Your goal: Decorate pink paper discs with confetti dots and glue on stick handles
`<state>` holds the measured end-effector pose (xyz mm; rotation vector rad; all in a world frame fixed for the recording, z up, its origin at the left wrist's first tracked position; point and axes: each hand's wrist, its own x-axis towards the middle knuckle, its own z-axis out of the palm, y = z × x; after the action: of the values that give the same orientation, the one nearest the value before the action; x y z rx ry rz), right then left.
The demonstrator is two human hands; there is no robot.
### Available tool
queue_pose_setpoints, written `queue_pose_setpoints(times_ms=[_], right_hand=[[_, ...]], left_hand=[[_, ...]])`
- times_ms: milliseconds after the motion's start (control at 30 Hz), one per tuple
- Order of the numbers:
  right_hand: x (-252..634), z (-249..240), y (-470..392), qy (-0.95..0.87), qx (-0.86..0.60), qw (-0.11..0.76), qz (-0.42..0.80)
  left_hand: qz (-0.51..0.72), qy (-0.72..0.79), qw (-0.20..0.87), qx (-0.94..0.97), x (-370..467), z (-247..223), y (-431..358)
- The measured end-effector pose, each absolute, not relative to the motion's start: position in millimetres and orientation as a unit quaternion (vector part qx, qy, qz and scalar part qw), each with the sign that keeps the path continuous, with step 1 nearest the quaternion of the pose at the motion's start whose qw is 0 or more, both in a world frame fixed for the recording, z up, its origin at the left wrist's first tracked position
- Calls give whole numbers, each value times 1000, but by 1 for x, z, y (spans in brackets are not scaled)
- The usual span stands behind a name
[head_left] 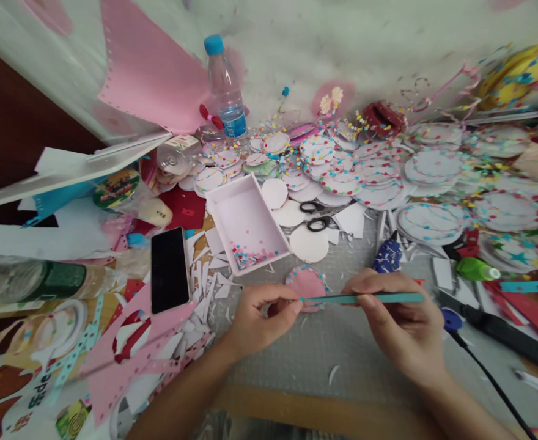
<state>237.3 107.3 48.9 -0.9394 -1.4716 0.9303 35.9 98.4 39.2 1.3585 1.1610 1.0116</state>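
Observation:
My right hand (395, 311) pinches a slim teal tool (397, 297), held level, whose narrow tip points left. At that tip the thumb and forefinger of my left hand (266, 315) close together on a tiny blue piece (302, 302). Just behind the tip lies a pink paper disc (306, 281) with small coloured pieces around its edge, on the grey mat (291, 373). Beyond it stands a shallow white box (221, 223) with pink, red and blue bits in its near end. White paper discs (309, 244) and black-handled scissors (318, 223) rest beside the box.
A phone (170, 270) lies left among paper scraps. Behind stand a water bottle (227, 91) and many decorated discs (434, 168). At right are a blue starry object (387, 255), a green bottle (477, 269) and a black cable (489, 376).

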Motion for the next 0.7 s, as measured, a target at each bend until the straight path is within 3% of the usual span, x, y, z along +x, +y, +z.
queue_pose_setpoints(times_ms=[700], right_hand=[[237,52,107,-626,-376,550,406]], left_hand=[[419,466,514,586,34,39,97]])
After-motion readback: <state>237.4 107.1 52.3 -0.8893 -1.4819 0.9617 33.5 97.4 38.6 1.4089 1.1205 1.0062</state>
